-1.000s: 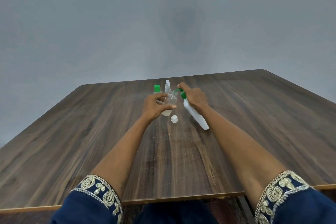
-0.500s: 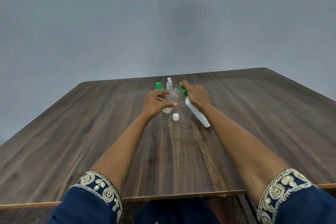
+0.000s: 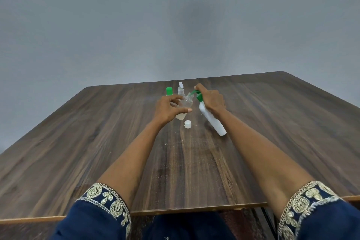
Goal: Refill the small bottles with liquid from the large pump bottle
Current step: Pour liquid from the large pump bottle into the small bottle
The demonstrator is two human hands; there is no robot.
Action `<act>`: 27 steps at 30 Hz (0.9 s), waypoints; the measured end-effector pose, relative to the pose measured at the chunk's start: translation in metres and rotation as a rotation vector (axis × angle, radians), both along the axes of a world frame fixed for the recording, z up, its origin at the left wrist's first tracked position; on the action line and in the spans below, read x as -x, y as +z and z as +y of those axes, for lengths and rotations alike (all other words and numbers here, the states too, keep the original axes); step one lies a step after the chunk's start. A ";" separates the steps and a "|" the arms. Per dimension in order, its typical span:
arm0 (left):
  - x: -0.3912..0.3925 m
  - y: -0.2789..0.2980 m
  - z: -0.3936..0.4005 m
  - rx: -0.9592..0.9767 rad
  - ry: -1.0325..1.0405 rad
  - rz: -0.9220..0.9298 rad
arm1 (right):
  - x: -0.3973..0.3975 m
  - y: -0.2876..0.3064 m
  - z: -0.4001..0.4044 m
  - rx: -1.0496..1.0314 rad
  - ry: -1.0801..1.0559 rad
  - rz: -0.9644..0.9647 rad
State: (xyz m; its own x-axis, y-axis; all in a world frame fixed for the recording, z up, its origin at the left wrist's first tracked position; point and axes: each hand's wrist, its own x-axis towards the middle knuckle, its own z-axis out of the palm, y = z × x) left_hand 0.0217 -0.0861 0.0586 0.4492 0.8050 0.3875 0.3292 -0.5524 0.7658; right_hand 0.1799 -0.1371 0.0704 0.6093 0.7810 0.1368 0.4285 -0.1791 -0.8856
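I hold the small clear plastic bottle [image 3: 185,105] in my left hand [image 3: 169,109], fingers and thumb curled round its body, its open neck tipped toward the green pump spout [image 3: 193,93] of the tall white plastic pump bottle [image 3: 212,119]. My right hand [image 3: 211,99] grips that bottle near its green collar, forefinger resting on top of the pump head, and the bottle leans with its base toward me. A pale yellowish liquid sits in the bottom of the small bottle.

Against a second ago, little has moved: both hands and bottles keep the same pose, spout at the neck, so I judge that I am mid-pumping and the fill is far from complete.

The small bottle's white round cap [image 3: 187,124] lies on the dark wood-grain table [image 3: 78,142] just beside my left hand. Behind, a small bottle with a green cap [image 3: 169,91] and a clear one with a white flip top [image 3: 181,89] stand close together, capped, probably waiting.

No label, brand or writing can be read on any bottle; they are too small here.
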 end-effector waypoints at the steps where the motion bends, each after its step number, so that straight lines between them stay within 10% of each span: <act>1: 0.000 0.000 0.000 0.000 -0.002 -0.001 | 0.001 0.001 -0.001 0.009 0.015 0.012; 27: 0.000 -0.004 -0.002 0.023 -0.010 -0.028 | 0.005 0.003 -0.006 -0.001 0.025 -0.026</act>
State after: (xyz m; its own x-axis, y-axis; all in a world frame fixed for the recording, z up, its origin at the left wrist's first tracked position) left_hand 0.0217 -0.0878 0.0545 0.4467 0.8091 0.3819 0.3014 -0.5380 0.7872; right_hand 0.1747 -0.1430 0.0734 0.5858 0.7958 0.1537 0.4559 -0.1667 -0.8742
